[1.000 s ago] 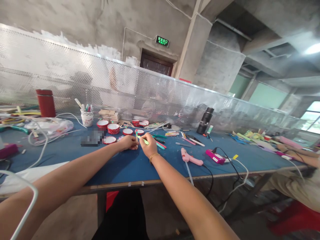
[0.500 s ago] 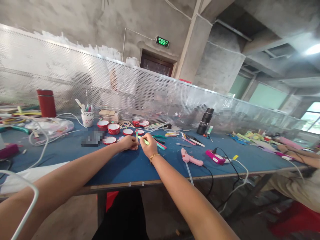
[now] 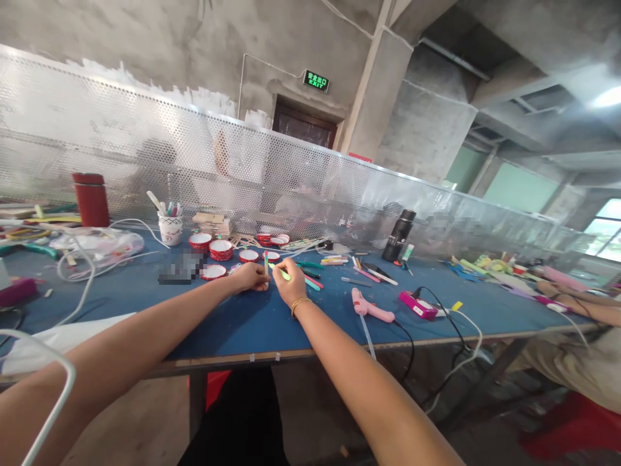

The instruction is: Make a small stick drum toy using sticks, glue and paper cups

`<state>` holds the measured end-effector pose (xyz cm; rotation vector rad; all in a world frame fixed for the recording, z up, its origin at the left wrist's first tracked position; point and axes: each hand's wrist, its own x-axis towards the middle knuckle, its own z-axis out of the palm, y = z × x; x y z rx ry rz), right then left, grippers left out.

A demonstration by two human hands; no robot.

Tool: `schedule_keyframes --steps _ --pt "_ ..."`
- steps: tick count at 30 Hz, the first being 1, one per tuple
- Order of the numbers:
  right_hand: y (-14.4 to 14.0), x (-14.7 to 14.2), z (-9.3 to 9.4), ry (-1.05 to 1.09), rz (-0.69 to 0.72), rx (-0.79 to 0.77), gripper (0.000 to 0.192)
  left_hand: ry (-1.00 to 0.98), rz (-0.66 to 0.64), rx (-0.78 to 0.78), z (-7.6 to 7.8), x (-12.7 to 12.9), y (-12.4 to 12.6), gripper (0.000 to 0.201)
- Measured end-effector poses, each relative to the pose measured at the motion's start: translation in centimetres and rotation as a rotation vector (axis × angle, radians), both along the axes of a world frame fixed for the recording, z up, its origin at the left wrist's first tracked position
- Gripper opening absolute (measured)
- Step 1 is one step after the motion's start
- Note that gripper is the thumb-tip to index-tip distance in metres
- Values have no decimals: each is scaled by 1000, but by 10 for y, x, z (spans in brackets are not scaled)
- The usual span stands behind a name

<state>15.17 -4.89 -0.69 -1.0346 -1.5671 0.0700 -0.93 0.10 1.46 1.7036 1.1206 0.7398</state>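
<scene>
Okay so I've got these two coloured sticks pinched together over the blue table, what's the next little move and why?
Probably press the green stick in your right hand firmly against the upright stick your left hand holds, and keep both steady. The two meet right between your fingertips, and the pink glue gun lies idle on the table, so the joint seems the thing in hand.

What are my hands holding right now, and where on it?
The left hand pinches a thin upright stick near its lower end; the right hand grips a green stick at one end.
</scene>
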Motion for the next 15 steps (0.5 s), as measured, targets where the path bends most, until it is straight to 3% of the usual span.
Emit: schedule_keyframes --steps 15 --pt "-1 -1 1 -45 -10 -12 15 -21 -2 -13 -1 -1 1 38"
